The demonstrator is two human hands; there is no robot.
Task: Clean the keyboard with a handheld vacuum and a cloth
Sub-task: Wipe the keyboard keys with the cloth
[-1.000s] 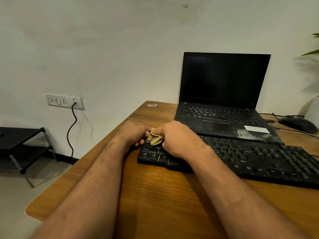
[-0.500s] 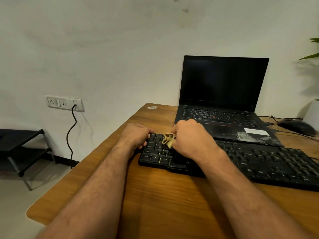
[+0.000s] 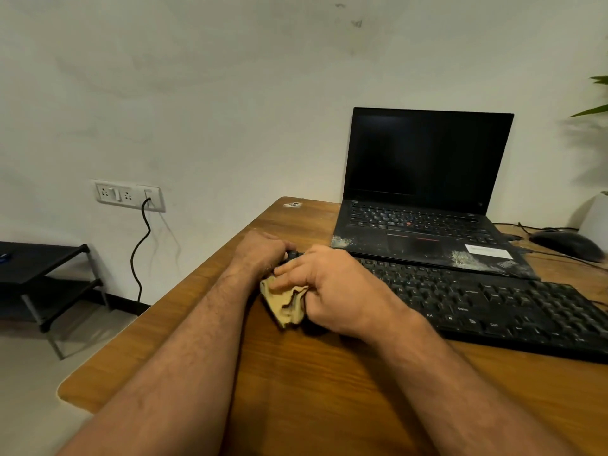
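Note:
A black keyboard (image 3: 513,307) lies across the wooden desk (image 3: 312,383) in front of an open laptop. My right hand (image 3: 335,287) grips a crumpled tan cloth (image 3: 285,302) and presses it on the keyboard's near left corner. My left hand (image 3: 260,250) is curled round the keyboard's far left end, holding it. The two hands and the cloth hide the left end of the keyboard. No handheld vacuum is in view.
A black laptop (image 3: 424,199) with dusty palm rests stands open behind the keyboard. A dark mouse (image 3: 566,245) and cables lie at the right. A wall socket (image 3: 128,194) with a black cord and a low black shelf (image 3: 39,274) are left of the desk.
My right hand has dragged the cloth from the upper key rows down and left to the keyboard's near left corner. My left hand has stayed on the keyboard's left end.

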